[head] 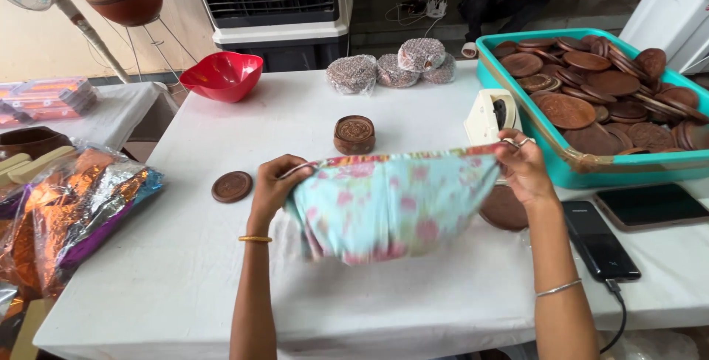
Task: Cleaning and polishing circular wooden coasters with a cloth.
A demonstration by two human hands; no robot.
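A light blue sheet with pink flowers (391, 205) hangs stretched above the white table (185, 256). My left hand (275, 183) grips its left top corner and my right hand (524, 168) grips its right top corner. Behind the sheet stands a short stack of round brown carved discs (354, 134). A single brown disc (232, 186) lies to the left of my left hand. Another brown disc (506, 208) lies partly hidden under the sheet by my right hand.
A teal tray (517, 120) full of brown discs sits at the right, a cream tape dispenser (491, 115) beside it. Wrapped round packs (391, 70) and a red bowl (221, 76) lie at the back. Two phones (600, 245) rest at right; shiny foil sheets (74, 212) at left. A person sits beyond.
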